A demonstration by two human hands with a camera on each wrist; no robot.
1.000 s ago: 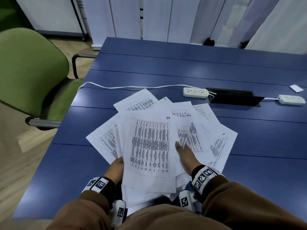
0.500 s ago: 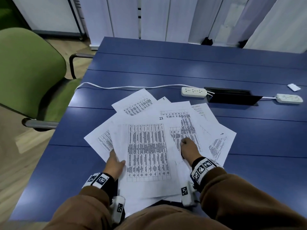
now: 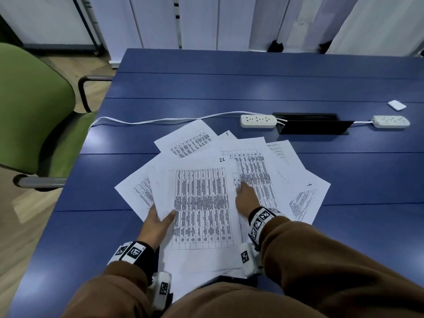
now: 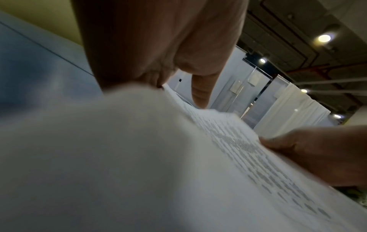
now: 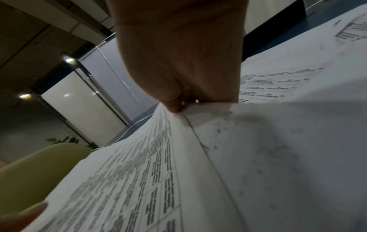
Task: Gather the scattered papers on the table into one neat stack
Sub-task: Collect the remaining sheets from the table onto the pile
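Observation:
Several printed sheets (image 3: 259, 171) lie fanned out on the blue table (image 3: 229, 83) in front of me. The top sheet (image 3: 202, 203), marked 21, carries a dense table of text and overhangs the near edge. My left hand (image 3: 158, 220) holds its left edge, thumb (image 4: 200, 92) on top and fingers hidden beneath. My right hand (image 3: 244, 197) is at its right edge, where the fingertips (image 5: 178, 103) meet the paper and seem to pinch it. The top sheet (image 5: 129, 180) is slightly lifted off the sheets below.
A green chair (image 3: 29, 106) stands left of the table. Behind the papers lie a white cable (image 3: 160, 120), two power strips (image 3: 258, 121) (image 3: 391, 121) and a black cable box (image 3: 312, 126). A small white item (image 3: 397, 104) sits at the far right.
My left hand slid forward along the top sheet's left edge and its thumb now lies on top. My right hand shifted left to that sheet's right edge. The fan beneath has barely moved.

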